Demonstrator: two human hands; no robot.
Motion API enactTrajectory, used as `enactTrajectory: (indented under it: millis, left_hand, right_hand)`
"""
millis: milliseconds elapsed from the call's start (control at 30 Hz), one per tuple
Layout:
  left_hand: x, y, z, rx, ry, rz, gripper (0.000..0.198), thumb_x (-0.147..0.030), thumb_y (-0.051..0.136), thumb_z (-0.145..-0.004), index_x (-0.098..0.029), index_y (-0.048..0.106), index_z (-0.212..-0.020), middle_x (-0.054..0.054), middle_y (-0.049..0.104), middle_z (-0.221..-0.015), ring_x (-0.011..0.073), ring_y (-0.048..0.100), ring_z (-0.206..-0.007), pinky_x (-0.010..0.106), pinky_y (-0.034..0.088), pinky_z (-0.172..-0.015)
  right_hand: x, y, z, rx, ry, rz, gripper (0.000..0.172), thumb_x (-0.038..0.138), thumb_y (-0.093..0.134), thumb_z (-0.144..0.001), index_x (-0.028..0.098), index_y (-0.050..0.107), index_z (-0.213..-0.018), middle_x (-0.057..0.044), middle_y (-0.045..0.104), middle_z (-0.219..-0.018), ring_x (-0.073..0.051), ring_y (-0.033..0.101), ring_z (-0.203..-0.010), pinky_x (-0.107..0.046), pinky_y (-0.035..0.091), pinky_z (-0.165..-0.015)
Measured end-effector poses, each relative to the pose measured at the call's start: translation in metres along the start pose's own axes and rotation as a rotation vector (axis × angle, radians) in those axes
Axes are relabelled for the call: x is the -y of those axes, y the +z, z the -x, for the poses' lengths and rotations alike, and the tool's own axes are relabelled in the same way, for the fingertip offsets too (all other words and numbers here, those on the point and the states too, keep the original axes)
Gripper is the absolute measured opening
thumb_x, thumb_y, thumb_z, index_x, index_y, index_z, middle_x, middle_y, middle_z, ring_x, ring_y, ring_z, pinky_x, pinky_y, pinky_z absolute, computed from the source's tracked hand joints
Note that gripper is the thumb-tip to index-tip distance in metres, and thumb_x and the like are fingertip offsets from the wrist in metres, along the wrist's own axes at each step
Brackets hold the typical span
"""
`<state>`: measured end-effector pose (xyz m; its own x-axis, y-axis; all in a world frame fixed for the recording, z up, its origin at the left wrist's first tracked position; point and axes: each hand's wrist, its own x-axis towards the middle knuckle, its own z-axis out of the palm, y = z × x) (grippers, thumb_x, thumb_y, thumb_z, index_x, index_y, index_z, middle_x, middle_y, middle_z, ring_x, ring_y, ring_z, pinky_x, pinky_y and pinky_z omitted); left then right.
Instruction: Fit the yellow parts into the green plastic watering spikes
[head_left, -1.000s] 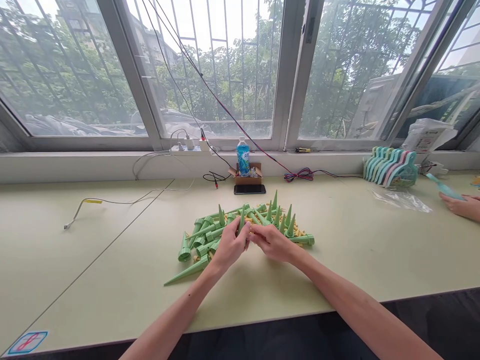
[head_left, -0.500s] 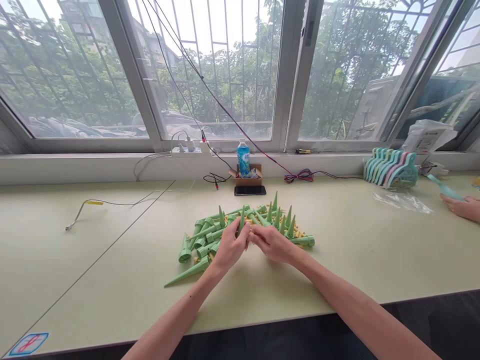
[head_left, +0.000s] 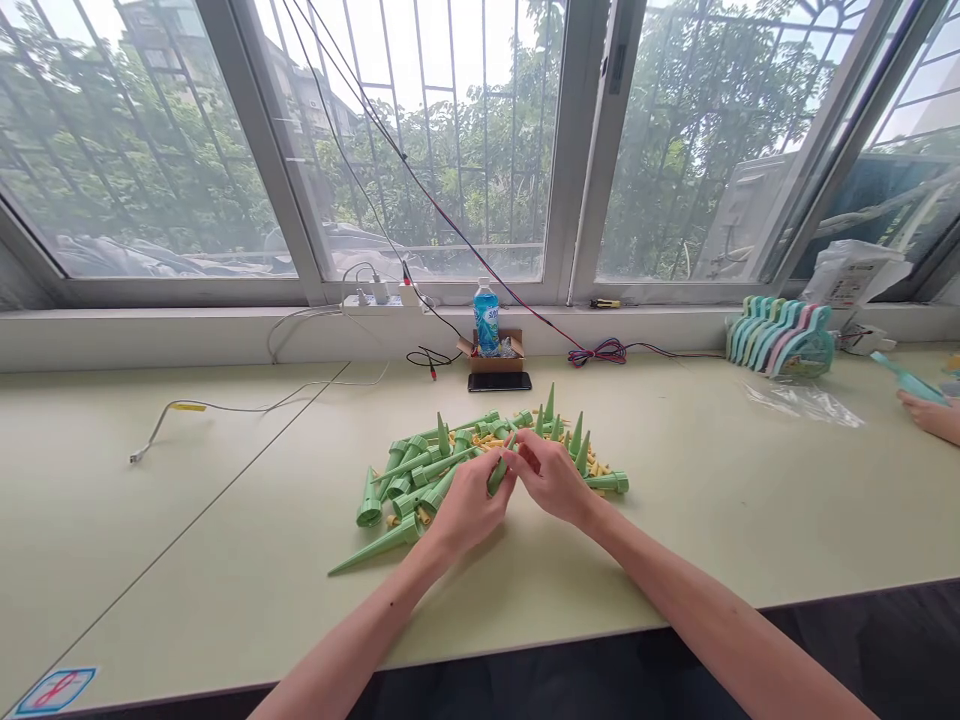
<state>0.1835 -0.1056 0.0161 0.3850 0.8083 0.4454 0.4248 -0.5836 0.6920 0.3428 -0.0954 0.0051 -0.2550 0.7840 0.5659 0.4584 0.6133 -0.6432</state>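
Observation:
A heap of green cone-shaped plastic spikes (head_left: 420, 470) lies on the pale green table (head_left: 225, 560), mixed with small yellow pieces (head_left: 495, 440). Some spikes stand upright at the back right of the heap (head_left: 570, 440). My left hand (head_left: 469, 505) is closed round one green spike (head_left: 499, 475), tilted up toward the right. My right hand (head_left: 551, 478) pinches at the top end of that same spike. Both hands meet just in front of the heap. One long spike (head_left: 367, 548) lies apart at the front left.
A blue-labelled bottle (head_left: 486, 317) stands in a small cardboard box (head_left: 495, 360) behind a black phone (head_left: 499, 381). Cables run along the sill and table. Pastel plastic pieces (head_left: 780, 335) are stacked at the far right, beside another person's hand (head_left: 930, 412) holding a teal piece.
My hands have turned the spike so it tilts up between them, and my right hand has shifted slightly left onto its top. The other person's hand moved a little right.

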Motion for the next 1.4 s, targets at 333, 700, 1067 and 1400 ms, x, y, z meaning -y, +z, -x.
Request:
enactTrajectory:
  millis: [333,700,1067,1400]
  left_hand:
    - [0.007,0.002,0.0,0.046,0.025,-0.122,0.008,-0.016,0.046,-0.086,-0.018,0.051,-0.08,-0.003,0.051,-0.069,0.0113,0.04,-0.062,0.024,0.03,-0.059]
    - [0.004,0.0,0.001,0.048,0.082,-0.063,0.006,-0.016,0.051,-0.084,-0.018,0.057,-0.086,0.001,0.063,-0.082,0.0147,0.054,-0.075,0.025,0.041,-0.069]
    - [0.015,0.003,0.002,-0.058,0.055,-0.046,0.015,-0.006,0.05,-0.069,-0.017,0.052,-0.079,0.002,0.062,-0.079,0.0155,0.059,-0.071,0.025,0.049,-0.06]
    - [0.014,0.004,0.002,0.037,-0.041,0.097,0.02,-0.036,0.053,-0.09,-0.022,0.046,-0.103,-0.005,0.05,-0.07,0.0088,0.046,-0.055,0.017,0.036,-0.046]
  right_hand:
    - [0.005,0.002,0.001,-0.051,-0.003,-0.102,0.015,0.034,0.047,-0.098,0.02,0.052,-0.093,0.005,0.045,-0.061,-0.012,0.04,-0.051,-0.024,0.034,-0.051]
    - [0.008,0.008,0.002,-0.144,-0.083,-0.042,0.019,0.03,0.044,-0.099,0.021,0.049,-0.083,0.003,0.049,-0.062,-0.012,0.044,-0.053,-0.023,0.037,-0.054]
    - [0.044,0.0,-0.016,-0.101,-0.456,0.199,0.025,0.024,0.039,-0.1,0.02,0.056,-0.081,-0.001,0.058,-0.069,-0.011,0.045,-0.055,-0.022,0.034,-0.051]
    - [0.035,-0.078,-0.08,-0.431,-0.109,0.244,0.035,0.04,0.048,-0.097,0.018,0.066,-0.076,0.0,0.059,-0.057,-0.012,0.05,-0.051,-0.022,0.038,-0.054]
